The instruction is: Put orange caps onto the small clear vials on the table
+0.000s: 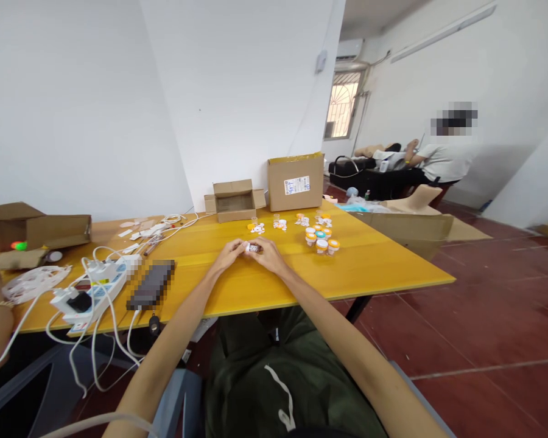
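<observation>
At the middle of the table, my left hand and my right hand meet around a small white jar with a black printed pattern on its side. Fingers of both hands close on it and cover much of it. To the right stands a cluster of small jars with orange-and-white lids, one lid teal. Beyond the hands lie several small piles of white pieces, with clear open jars and orange lids beside them.
An open cardboard box and a taller closed carton stand at the back. On the left are a power strip with trailing white cables, a phone and another open box. Another person sits at the far right.
</observation>
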A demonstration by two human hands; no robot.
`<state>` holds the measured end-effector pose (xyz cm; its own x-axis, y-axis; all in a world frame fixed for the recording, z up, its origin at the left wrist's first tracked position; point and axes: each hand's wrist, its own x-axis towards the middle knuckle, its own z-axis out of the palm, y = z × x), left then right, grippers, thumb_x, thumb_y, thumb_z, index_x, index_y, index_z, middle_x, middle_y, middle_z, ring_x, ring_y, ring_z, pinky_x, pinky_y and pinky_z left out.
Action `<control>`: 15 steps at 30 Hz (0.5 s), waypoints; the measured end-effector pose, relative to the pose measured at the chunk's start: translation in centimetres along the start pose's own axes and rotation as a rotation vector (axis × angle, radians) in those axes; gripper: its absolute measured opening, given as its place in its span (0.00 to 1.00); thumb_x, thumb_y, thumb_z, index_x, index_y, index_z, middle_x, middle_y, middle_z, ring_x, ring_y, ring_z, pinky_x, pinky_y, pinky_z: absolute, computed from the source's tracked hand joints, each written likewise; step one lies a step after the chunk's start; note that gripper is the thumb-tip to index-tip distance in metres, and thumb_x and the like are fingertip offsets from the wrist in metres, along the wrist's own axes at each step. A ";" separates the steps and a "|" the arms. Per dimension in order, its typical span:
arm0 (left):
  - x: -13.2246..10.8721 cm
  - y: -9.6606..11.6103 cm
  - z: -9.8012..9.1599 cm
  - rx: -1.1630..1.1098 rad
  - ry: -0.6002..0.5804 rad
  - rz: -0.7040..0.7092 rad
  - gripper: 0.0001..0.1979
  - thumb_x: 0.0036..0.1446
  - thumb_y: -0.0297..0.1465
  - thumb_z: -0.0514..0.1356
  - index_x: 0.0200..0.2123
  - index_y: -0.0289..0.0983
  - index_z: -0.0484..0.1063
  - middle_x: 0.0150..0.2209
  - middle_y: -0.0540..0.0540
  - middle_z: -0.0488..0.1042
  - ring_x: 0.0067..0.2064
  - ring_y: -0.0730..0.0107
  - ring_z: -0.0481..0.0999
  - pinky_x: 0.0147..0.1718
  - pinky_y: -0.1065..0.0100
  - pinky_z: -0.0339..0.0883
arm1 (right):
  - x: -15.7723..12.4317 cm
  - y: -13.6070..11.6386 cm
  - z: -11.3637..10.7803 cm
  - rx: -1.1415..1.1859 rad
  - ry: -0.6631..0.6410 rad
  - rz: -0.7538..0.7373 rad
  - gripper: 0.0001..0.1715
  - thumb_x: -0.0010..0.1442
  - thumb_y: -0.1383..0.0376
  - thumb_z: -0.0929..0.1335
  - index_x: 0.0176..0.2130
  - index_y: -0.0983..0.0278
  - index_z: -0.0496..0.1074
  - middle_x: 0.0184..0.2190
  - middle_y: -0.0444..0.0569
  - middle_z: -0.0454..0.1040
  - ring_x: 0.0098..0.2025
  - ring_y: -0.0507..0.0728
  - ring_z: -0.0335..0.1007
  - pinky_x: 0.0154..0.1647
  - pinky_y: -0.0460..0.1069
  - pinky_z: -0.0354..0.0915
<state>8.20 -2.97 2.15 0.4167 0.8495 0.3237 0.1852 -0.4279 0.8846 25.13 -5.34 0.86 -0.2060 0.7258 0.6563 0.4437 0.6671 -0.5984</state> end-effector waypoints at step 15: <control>-0.1 -0.1 0.2 -0.045 0.033 -0.005 0.19 0.50 0.48 0.65 0.29 0.37 0.74 0.28 0.50 0.76 0.35 0.66 0.75 0.36 0.68 0.67 | -0.2 -0.3 -0.1 -0.077 0.017 0.013 0.05 0.53 0.65 0.71 0.35 0.59 0.74 0.33 0.45 0.77 0.36 0.56 0.71 0.38 0.49 0.66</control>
<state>8.30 -3.08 2.02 0.3863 0.8617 0.3290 0.1466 -0.4095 0.9005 25.09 -5.70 0.95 -0.1852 0.7311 0.6567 0.5122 0.6421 -0.5705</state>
